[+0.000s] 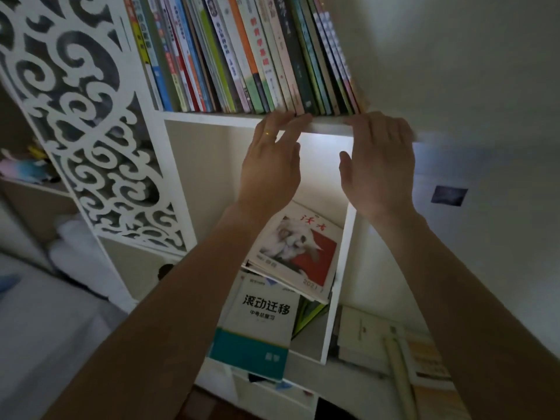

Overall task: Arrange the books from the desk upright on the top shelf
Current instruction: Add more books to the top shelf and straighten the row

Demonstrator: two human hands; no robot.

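A tight row of upright books (242, 53) fills the top shelf (212, 116), leaning slightly left. My left hand (271, 159) reaches up with straight fingers touching the shelf's front edge below the books; a gold ring sits on one finger. My right hand (378, 159) is raised beside it, fingers extended at the right end of the shelf edge, thumb apart. Neither hand holds anything. In the compartment below lies a stack topped by a magazine with a white dog (298, 250), and a white and teal book (257, 328) sticks out lower down.
A white carved lattice panel (91, 131) stands to the left of the bookcase. Pale books and papers (400, 353) lie stacked at the lower right. The white wall (469, 86) is on the right, with a dark photo (449, 195) stuck on it.
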